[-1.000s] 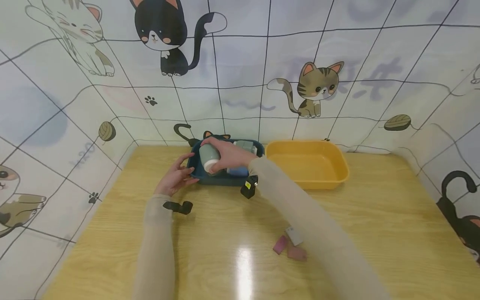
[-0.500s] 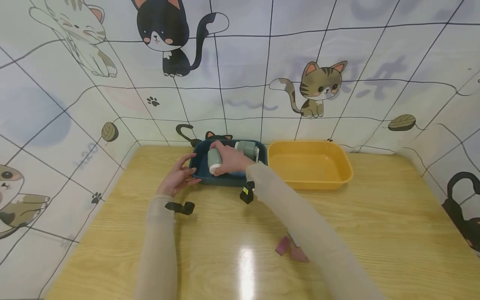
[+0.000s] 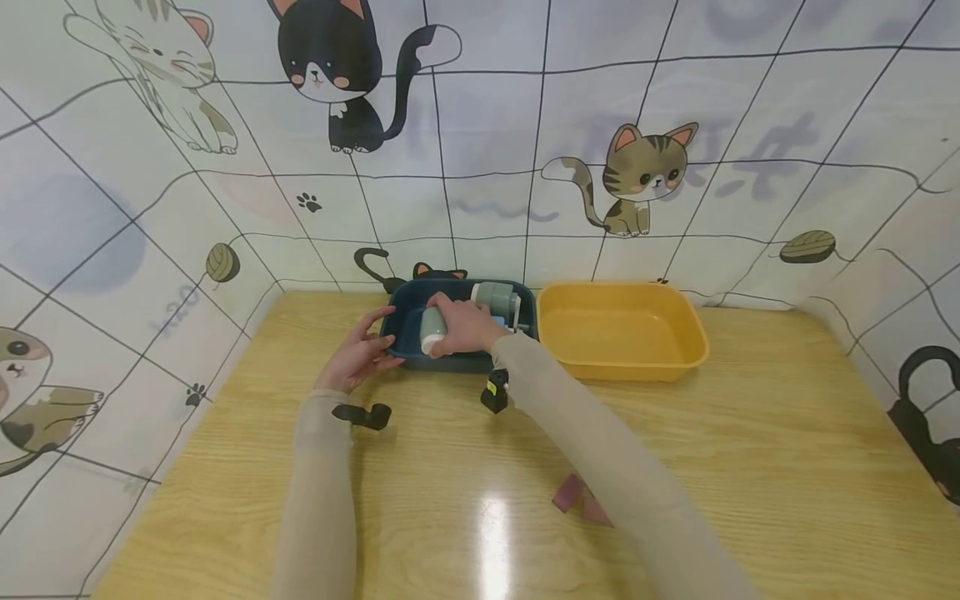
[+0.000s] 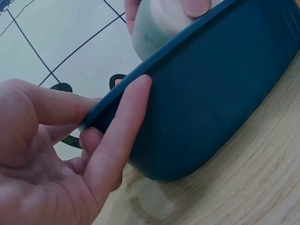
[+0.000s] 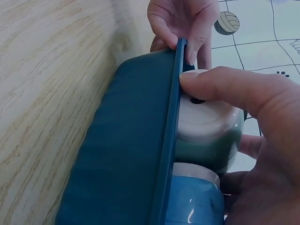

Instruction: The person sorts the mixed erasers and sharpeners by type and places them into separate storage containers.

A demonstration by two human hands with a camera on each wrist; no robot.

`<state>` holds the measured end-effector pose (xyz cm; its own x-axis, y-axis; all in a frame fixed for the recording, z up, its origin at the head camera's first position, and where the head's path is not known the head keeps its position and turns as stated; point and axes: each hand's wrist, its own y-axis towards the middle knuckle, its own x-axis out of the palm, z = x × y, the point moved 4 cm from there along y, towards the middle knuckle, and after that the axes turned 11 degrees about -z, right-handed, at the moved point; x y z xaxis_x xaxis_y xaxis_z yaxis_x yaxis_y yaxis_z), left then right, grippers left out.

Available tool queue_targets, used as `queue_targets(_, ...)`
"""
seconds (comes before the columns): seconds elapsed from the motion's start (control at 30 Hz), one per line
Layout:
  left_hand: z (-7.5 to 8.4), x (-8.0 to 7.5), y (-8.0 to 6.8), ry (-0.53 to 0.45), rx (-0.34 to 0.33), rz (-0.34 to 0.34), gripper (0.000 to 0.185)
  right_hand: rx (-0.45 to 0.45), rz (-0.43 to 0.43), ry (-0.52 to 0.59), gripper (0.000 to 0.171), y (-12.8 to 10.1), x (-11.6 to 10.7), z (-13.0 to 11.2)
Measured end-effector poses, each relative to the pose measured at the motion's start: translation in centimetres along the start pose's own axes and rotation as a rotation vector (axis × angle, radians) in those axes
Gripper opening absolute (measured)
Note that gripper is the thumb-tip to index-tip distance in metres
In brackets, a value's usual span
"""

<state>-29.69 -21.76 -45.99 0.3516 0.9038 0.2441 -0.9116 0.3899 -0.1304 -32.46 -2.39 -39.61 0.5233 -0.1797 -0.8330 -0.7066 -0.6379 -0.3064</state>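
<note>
My right hand point(image 3: 467, 325) grips a rounded green jar point(image 3: 432, 327) with a white end, in the left part of the dark blue basin point(image 3: 408, 363). In the right wrist view the thumb presses on the jar's white end point(image 5: 206, 119), which has a small dark hole, just inside the basin's rim. My left hand point(image 3: 352, 354) pinches the rim at the basin's left end, fingers on both sides of the wall point(image 4: 201, 103). Beside the jar lies a blue container point(image 5: 194, 197) with a white rim. A second green-and-white container point(image 3: 493, 298) lies at the basin's back right.
Right of the basin stands a yellow basin point(image 3: 622, 371). Small pink pieces point(image 3: 567, 492) lie on the wooden table point(image 3: 420, 500), partly under the right forearm. A cat-patterned backdrop point(image 3: 495, 200) rises behind the basins.
My right hand has lowered the jar into the basin and shifted it slightly to the right. My left hand has stayed on the rim. The head view has shifted a little.
</note>
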Motion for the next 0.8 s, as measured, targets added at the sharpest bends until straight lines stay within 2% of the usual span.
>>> queue_targets(0.27,0.04,0.07,0.02,0.007,-0.022,0.018,0.058,-0.007,-0.046,0.023,0.071,-0.41,-0.17,0.1)
queue_targets(0.5,0.08,0.13,0.16,-0.012,-0.025,0.026,0.057,0.008,-0.082,-0.002,0.072,-0.65,-0.3,0.56)
queue_targets(0.8,0.07,0.25,0.04,-0.002,-0.037,0.043,0.059,-0.044,-0.016,-0.013,0.072,-0.85,-0.44,0.53)
